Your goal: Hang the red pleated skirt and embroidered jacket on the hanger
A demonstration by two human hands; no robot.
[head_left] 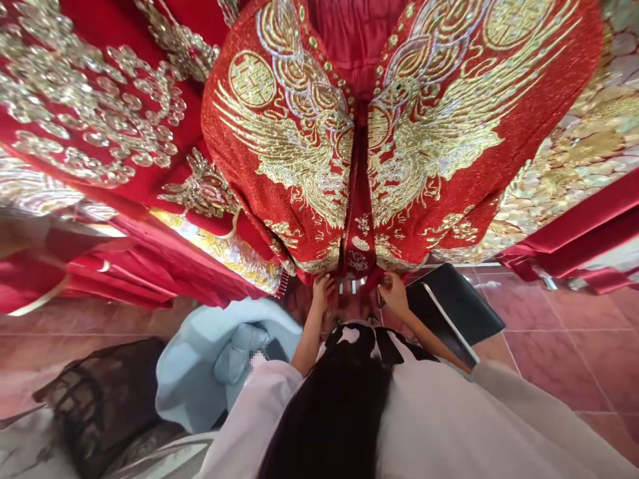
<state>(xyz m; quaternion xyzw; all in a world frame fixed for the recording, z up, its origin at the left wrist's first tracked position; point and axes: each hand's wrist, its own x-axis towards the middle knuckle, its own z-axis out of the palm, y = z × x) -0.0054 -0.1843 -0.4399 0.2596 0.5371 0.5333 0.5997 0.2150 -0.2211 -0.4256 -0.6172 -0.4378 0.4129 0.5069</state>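
Note:
A red jacket [299, 153] with gold phoenix embroidery hangs open at the front, right before me. Its two front panels part over a dark red inner strip. My left hand [323, 287] is closed on the bottom hem of the left panel, near the front edge. At the hem of the other panel, my right hand [394, 293] pinches the cloth between thumb and fingers. Both hands are small and low in the view, so the exact fingertip contact is hard to see. White pieces show between the hands, too small to name.
To the left hangs a red garment with clear beadwork [100, 100]. Another gold-embroidered garment [584, 159] is on the right. A light blue chair [184, 372] stands at lower left beside a dark patterned bag [104, 392]. A black flat panel [459, 303] lies over reddish floor tiles [564, 339].

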